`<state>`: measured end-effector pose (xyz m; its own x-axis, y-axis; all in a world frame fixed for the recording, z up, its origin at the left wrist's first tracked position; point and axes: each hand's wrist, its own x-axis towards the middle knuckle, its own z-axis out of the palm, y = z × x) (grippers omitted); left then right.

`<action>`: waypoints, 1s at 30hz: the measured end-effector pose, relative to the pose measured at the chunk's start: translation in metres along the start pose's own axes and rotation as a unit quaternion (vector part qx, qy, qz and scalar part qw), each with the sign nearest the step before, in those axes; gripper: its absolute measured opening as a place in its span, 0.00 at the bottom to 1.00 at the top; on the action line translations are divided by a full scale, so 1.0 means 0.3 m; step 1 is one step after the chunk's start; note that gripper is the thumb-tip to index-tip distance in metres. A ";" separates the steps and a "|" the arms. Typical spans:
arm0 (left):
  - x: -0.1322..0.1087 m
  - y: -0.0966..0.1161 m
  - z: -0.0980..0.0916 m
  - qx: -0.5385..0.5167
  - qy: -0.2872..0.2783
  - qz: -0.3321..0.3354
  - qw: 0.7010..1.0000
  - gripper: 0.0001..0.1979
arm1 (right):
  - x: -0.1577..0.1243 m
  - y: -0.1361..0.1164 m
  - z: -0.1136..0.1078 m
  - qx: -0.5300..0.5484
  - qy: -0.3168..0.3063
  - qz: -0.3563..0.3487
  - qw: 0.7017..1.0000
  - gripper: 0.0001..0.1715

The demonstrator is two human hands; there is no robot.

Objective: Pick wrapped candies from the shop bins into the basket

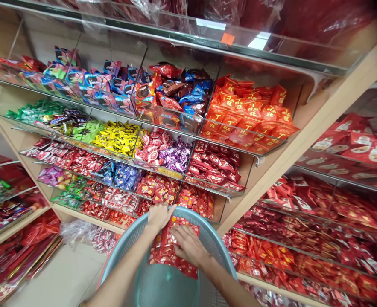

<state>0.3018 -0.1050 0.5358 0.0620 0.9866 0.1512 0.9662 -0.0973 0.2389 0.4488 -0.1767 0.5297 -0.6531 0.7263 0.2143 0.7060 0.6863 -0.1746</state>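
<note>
A blue-green plastic basket (218,243) stands before me, with a smaller green plastic vessel (167,285) inside its near part. Red patterned candy packets (188,270) lie in it, above the green vessel. My left hand (158,218) is at the basket's far rim, its fingers curled and its thumb pointing right. What those fingers grip is hidden. Resting on the red packets, my right hand (190,245) is open, with its fingers stretched out and slightly apart.
Tiered clear shelves hold red packets (196,202), purple candies (177,153), yellow candies (118,136) and orange-red bags (246,113). A slanting wooden upright (290,145) separates them from more red packets (303,192). Clear plastic bags (79,232) lie on the floor at left.
</note>
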 end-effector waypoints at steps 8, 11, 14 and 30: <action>-0.004 0.008 -0.015 -0.002 -0.010 -0.012 1.000 0.34 | -0.016 -0.005 0.000 0.009 0.049 0.029 0.998 0.19; 0.000 0.003 -0.009 0.000 -0.014 -0.009 1.000 0.33 | -0.037 -0.002 -0.018 0.023 0.071 0.060 0.995 0.18; 0.004 -0.006 0.001 0.000 -0.006 0.004 1.000 0.34 | -0.079 0.025 -0.031 0.029 0.108 0.110 0.988 0.18; 0.009 -0.027 0.005 0.006 -0.022 0.016 1.000 0.33 | -0.382 0.129 0.029 0.075 0.217 0.369 0.900 0.24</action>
<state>0.2947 -0.1012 0.5328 0.1040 0.9878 0.1163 0.9662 -0.1280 0.2237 0.5486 -0.2332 0.4899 0.1713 0.9259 0.3367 0.8373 0.0433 -0.5450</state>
